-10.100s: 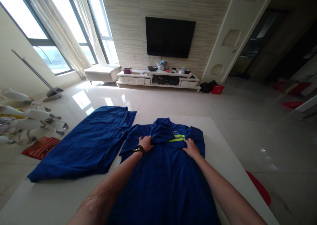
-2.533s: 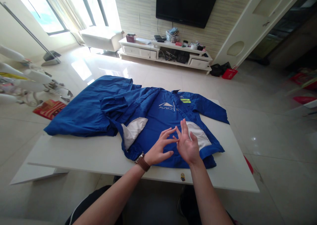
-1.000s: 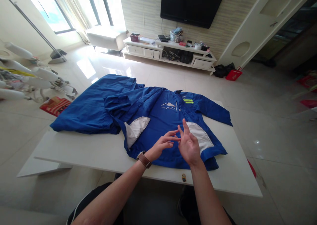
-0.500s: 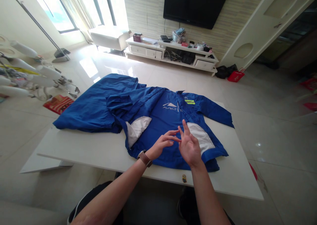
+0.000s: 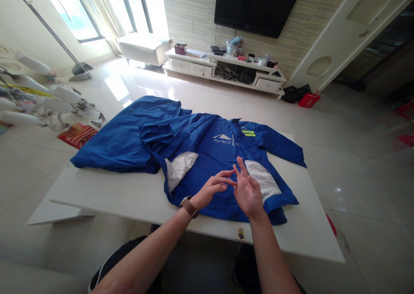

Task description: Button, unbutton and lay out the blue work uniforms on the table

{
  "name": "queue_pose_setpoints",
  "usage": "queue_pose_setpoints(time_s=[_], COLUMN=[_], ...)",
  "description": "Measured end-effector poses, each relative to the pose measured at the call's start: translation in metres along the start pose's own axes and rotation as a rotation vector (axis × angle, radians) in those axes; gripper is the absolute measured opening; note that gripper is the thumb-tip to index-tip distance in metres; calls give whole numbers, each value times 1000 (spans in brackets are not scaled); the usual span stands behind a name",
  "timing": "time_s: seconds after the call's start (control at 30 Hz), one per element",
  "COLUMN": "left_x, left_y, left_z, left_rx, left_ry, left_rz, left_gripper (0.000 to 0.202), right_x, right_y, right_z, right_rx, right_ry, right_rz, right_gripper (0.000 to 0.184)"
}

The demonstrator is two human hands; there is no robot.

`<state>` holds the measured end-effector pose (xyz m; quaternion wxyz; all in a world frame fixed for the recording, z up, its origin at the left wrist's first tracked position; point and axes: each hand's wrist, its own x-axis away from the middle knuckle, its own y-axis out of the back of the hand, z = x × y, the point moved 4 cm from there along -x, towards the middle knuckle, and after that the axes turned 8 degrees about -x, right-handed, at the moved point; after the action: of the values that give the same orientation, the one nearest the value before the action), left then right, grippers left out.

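A blue jacket lies spread open on the white table, its inner side and white pocket linings showing. Above its lower part, my left hand reaches in with fingers stretched; a brown-strapped watch sits on that wrist. My right hand is turned palm up with its fingers extended. The fingertips of both hands meet or overlap, and neither hand holds anything. To the left lies another folded blue garment, partly under the jacket's sleeve.
A small Minion sticker is at the table's front edge. Beyond the table stands a low white TV cabinet under a wall-mounted television. On the left, a machine with white thread cones stands near a red bag.
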<state>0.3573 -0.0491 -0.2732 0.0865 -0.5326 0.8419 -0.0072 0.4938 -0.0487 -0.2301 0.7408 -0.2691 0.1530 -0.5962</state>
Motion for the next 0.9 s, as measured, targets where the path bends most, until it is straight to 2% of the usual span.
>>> queue_pose_setpoints(time_s=[0.53,0.67,0.77,0.9], left_x=[-1,-2,-3,-3], left_y=[-4,-5,-4,0], left_z=[-5,-5,-8,-11], left_rx=[20,27,3,-67], left_ry=[-29,-37,-39,9], left_rz=[12,5,-61,-262], left_gripper=[37,34,29,24], right_x=[0,1,1,-4], right_y=[0,-1,2,18], right_z=[4,5,3,1], right_rx=[-3,23,47,258], right_ry=[46,41,44,119], right_rz=[-3,-25,-55,-188], right_gripper=[58,62,62,49])
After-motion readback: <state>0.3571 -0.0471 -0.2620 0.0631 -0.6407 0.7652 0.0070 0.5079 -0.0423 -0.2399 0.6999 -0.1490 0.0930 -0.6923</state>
